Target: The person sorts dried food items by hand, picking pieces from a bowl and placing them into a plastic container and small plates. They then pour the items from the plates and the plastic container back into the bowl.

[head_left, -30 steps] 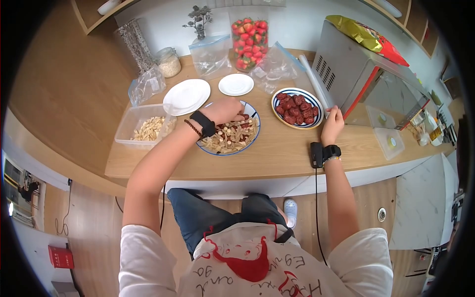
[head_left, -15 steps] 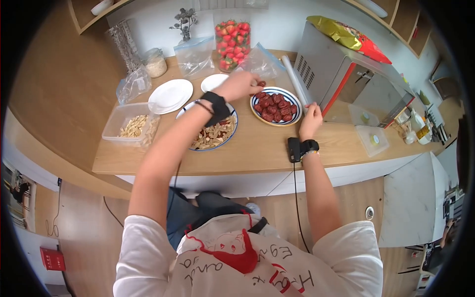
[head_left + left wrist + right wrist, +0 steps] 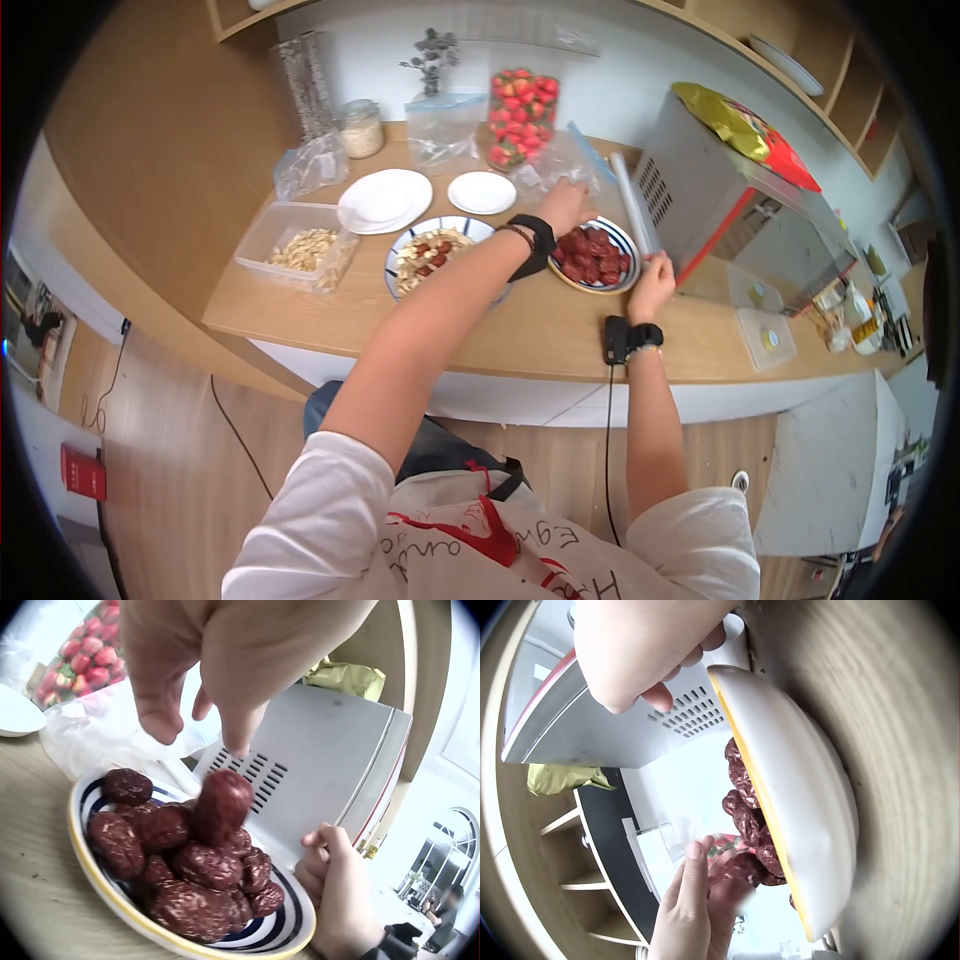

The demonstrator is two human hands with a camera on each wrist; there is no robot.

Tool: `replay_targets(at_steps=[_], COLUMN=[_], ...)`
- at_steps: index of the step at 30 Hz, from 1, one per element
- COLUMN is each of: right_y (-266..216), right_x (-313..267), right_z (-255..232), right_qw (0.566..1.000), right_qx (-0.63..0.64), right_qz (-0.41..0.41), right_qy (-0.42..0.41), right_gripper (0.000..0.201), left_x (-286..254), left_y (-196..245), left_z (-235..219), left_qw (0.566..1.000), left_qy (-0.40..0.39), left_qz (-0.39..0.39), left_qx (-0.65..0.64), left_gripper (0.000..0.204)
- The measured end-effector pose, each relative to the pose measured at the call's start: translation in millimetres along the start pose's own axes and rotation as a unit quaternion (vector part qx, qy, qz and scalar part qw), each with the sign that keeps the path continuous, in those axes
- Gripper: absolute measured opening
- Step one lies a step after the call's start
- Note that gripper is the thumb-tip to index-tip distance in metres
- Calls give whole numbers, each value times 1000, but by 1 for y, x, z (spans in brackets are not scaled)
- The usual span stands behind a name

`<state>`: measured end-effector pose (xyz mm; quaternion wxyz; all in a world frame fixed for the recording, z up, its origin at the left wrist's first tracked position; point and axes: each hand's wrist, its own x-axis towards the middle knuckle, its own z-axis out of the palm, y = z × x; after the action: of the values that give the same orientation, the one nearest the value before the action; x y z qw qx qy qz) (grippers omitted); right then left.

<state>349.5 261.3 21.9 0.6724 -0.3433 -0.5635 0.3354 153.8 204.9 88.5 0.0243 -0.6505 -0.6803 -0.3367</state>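
Note:
A blue-rimmed plate (image 3: 625,272) heaped with red dates (image 3: 187,862) stands on the wooden counter (image 3: 540,325). My left hand (image 3: 572,200) hovers over its far side with the fingers (image 3: 240,739) pointing down and spread. One date (image 3: 220,806) stands on end on the pile just under those fingertips, and nothing is pinched between them. My right hand (image 3: 652,282) rests on the counter against the plate's right rim (image 3: 780,802), fingers loosely curled (image 3: 330,889). The left hand (image 3: 694,900) also shows beyond the plate in the right wrist view.
Left of the dates stands a plate of mixed nuts and dates (image 3: 432,258), then a clear tub of nuts (image 3: 300,250). Two white plates (image 3: 385,200), zip bags and a strawberry container (image 3: 520,118) line the back. A film roll (image 3: 630,200) and toaster oven (image 3: 720,190) stand right.
My left hand went from the nut plate rightward to over the date plate, carrying a date that now sits on the pile. The right hand stayed at the plate's rim.

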Motion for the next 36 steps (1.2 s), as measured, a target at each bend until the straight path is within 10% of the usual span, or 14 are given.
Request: replay_targets(at_steps=[8,14,21,27,31,36], right_y=[-3,11,-94,-135,-141,-135], right_x=[-3,7,-7,-43,-73,-99], right_z=[-3,-7,46,138,152,172], right_qw=[998,1000,990,847,775,670], right_qx=[-58,-7,39,-87,-117,-49], right_qz=[6,-15,32,-120,-49,-235], right_qy=[1,14,-130,-511,-619,-702], right_gripper=[36,33,31,19,17,30], left_x=[-31,-86,-140,-146,-159,-161], left_y=[-34,-57,-126,-134,-133,-140], left_z=[-55,-145,-157,-148,-143,-130], left_qw=[982,866,765,704,676,600], left_qy=[102,147,190,224,195,198], left_qz=[-40,-137,-197,-154,-191,-181], left_qx=[-151,-458,-584,-657,-685,-754], left_gripper=[38,31,30,29,29,33])
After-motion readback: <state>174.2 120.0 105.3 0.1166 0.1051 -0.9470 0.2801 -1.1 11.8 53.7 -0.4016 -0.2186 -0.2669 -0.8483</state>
